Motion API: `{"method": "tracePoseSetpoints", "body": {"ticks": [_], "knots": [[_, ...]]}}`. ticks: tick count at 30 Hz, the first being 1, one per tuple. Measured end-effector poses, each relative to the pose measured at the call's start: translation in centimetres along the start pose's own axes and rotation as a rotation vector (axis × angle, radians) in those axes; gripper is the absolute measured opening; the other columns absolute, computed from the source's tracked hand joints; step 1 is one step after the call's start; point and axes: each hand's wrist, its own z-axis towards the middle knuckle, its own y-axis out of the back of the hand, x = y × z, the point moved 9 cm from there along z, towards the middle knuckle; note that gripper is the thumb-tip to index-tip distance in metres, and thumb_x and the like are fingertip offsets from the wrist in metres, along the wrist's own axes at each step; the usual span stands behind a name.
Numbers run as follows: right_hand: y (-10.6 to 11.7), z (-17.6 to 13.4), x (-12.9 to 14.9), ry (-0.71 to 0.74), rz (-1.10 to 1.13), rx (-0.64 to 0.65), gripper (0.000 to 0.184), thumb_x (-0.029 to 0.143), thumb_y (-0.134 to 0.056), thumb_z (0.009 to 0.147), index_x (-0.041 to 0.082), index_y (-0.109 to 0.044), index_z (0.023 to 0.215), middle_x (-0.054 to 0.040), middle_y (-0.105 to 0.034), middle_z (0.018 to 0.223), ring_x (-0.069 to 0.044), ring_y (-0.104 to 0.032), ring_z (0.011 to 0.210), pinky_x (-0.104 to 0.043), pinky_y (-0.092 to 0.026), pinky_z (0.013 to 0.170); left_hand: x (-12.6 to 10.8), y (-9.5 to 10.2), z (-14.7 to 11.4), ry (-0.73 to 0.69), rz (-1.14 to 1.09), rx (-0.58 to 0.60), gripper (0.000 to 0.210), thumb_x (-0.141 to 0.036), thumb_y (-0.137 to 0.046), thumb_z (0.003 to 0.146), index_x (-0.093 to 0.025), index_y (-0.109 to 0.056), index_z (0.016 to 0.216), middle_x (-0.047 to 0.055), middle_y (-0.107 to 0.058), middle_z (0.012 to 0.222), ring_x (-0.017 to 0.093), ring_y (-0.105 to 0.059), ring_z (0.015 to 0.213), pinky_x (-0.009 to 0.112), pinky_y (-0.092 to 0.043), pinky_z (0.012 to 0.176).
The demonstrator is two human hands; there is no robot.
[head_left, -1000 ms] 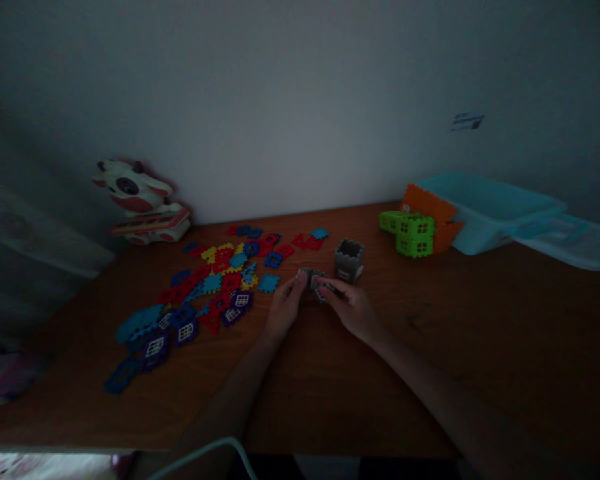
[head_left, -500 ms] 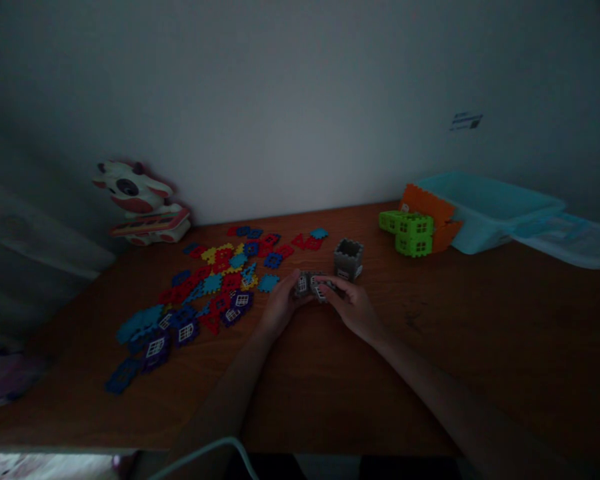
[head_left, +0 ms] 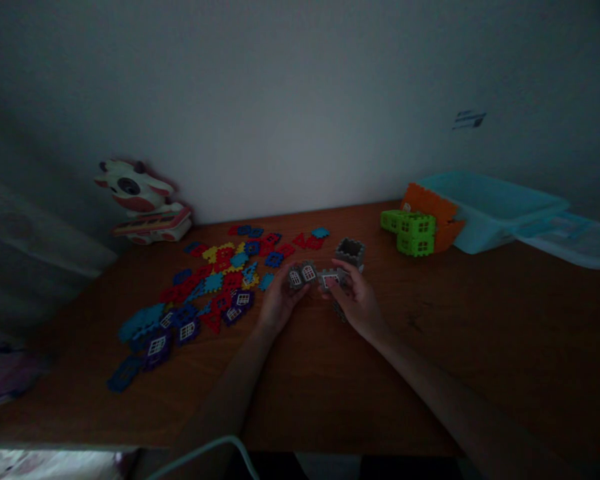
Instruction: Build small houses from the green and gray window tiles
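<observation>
My left hand point(head_left: 281, 300) is closed on a pair of grey building panels point(head_left: 302, 274) with white arched windows, set at an angle to each other. Between the thumb and fingers of my right hand point(head_left: 356, 298) is another grey window panel point(head_left: 332, 279), a small gap away from the left hand's pair. Just behind the right hand stands a grey box of joined panels point(head_left: 351, 251), its top uncovered. Partly hidden under the right hand, a dark grey piece point(head_left: 339, 311) shows on the table.
Loose red, blue, yellow and purple panels point(head_left: 213, 283) spread across the left of the wooden table point(head_left: 300, 387). A cow-shaped toy keyboard point(head_left: 147, 207) stands far left. At the right are a green block structure point(head_left: 415, 233), an orange panel point(head_left: 433, 207) and a light-blue bin point(head_left: 500, 210).
The right hand has drawn back slightly to the right with one grey panel, apart from the left hand's panels. The left hand's panels have tilted up, showing their windows.
</observation>
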Motion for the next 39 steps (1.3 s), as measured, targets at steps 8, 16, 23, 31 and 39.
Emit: {"method": "tracePoseSetpoints", "body": {"ticks": [8, 16, 23, 31, 39], "knots": [[0.2, 0.3, -0.3, 0.019, -0.16, 0.025, 0.032, 0.05, -0.072, 0.083, 0.022, -0.065, 0.097, -0.0049, -0.071, 0.09, -0.02, -0.067, 0.081, -0.032, -0.055, 0.073, 0.6, -0.7, -0.3, 0.025, 0.037, 0.064, 0.028, -0.037, -0.071, 0.081, -0.021, -0.071, 0.104, 0.008, -0.07, 0.118, 0.022, -0.066, 0.105, 0.034, -0.058, 0.085], [-1.1, 0.0, -0.9, -0.018, -0.216, 0.17, 0.032, 0.051, -0.065, 0.088, 0.022, -0.071, 0.098, -0.0022, -0.069, 0.084, -0.019, -0.062, 0.076, -0.03, -0.049, 0.068, 0.8, -1.3, -0.6, -0.009, 0.137, 0.087, 0.04, -0.046, -0.081, 0.07, -0.02, -0.071, 0.1, 0.007, -0.071, 0.107, 0.02, -0.068, 0.091, 0.028, -0.057, 0.07], [-1.1, 0.1, -1.4, -0.05, -0.178, 0.158, 0.033, 0.047, -0.068, 0.086, 0.021, -0.069, 0.105, -0.0049, -0.072, 0.095, -0.021, -0.066, 0.085, -0.034, -0.053, 0.077, 0.9, -1.3, -0.9, -0.016, 0.173, 0.081, 0.045, -0.047, -0.086, 0.066, -0.02, -0.07, 0.099, 0.006, -0.07, 0.103, 0.017, -0.066, 0.086, 0.027, -0.056, 0.07], [-1.1, 0.3, -1.1, -0.076, -0.099, 0.169, 0.034, 0.05, -0.066, 0.085, 0.022, -0.069, 0.103, -0.0041, -0.073, 0.093, -0.019, -0.067, 0.08, -0.031, -0.055, 0.072, 0.9, -1.3, -0.9, -0.031, 0.206, 0.086, 0.047, -0.049, -0.086, 0.066, -0.019, -0.068, 0.097, 0.005, -0.069, 0.102, 0.017, -0.066, 0.089, 0.03, -0.058, 0.074], [-1.5, 0.0, -2.0, -0.166, -0.023, 0.193, 0.041, 0.053, -0.071, 0.081, 0.02, -0.068, 0.105, -0.0036, -0.072, 0.089, -0.015, -0.066, 0.068, -0.029, -0.054, 0.063, 0.8, -1.4, -1.0, -0.06, 0.317, 0.094, 0.05, -0.054, -0.083, 0.068, -0.019, -0.071, 0.102, 0.007, -0.07, 0.103, 0.018, -0.067, 0.085, 0.027, -0.058, 0.068]]}}
